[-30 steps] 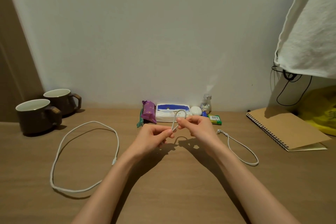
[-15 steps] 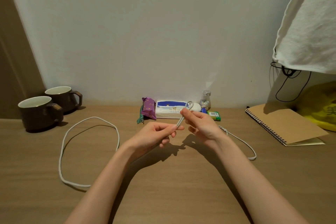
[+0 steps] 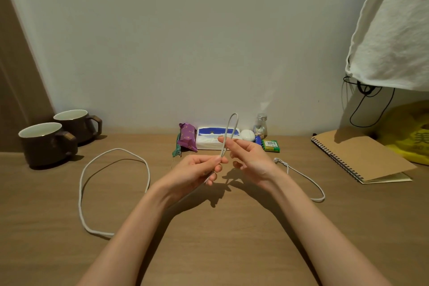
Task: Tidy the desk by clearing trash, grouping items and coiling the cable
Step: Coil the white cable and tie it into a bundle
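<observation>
left hand (image 3: 197,169): grip pinched on the cable (image 3: 229,132), base of an upright narrow loop | right hand (image 3: 248,158): fingers loosely spread, index touching the loop, not clamped | cable slack: wide loop on tabletop (image 3: 220,251) at left, smaller loop and plug end at right | mugs (image 3: 48,144) far left, notebook (image 3: 359,158) right

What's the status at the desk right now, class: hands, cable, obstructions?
Left hand pinching white cable at the base of an upright loop. Right hand open beside it, fingers touching the loop. Rest of cable slack on desk. Nothing in the way.
</observation>
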Demonstrator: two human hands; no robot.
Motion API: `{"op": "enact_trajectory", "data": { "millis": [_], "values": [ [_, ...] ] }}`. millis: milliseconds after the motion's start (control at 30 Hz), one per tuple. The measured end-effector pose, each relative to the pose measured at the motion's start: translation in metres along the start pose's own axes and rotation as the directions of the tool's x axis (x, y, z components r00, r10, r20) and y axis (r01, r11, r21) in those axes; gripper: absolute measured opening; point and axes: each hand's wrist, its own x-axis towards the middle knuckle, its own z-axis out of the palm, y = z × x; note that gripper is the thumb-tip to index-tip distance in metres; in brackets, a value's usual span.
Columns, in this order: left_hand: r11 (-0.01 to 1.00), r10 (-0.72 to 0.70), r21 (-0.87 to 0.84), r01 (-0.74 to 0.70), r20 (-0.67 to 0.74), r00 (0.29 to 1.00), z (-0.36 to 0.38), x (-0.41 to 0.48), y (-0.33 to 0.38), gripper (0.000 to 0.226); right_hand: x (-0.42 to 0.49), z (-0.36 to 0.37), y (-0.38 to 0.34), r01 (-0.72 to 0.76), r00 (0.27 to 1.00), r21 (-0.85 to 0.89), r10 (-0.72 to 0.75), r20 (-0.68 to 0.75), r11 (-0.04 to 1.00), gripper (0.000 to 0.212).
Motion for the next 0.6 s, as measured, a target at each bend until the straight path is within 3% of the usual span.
{"op": "enact_trajectory", "data": {
  "millis": [133, 233, 400, 600],
  "values": [
    [0.997, -0.047, -0.064, 0.053, 0.095, 0.994, 0.003, -0.002, 0.004, 0.025, -0.002, 0.001, -0.002, -0.037, 0.999, 0.161, 0.03, 0.045, 0.986, 0.02],
    [0.997, -0.013, 0.07, 0.009, 0.057, 0.998, 0.003, -0.001, 0.006, 0.03, -0.001, 0.0, -0.002, -0.004, 1.0, 0.21, 0.003, 0.004, 0.978, 0.021],
    [0.939, 0.023, 0.343, -0.03, 0.025, 0.999, -0.005, -0.001, 0.007, 0.029, 0.0, -0.011, -0.009, 0.058, 0.994, 0.489, -0.004, -0.111, 0.87, 0.012],
    [0.828, 0.04, 0.56, 0.024, -0.103, 0.994, -0.013, -0.002, 0.004, 0.034, 0.008, -0.024, -0.005, 0.261, 0.943, 0.261, -0.187, -0.276, 0.929, 0.015]
  ]
}}
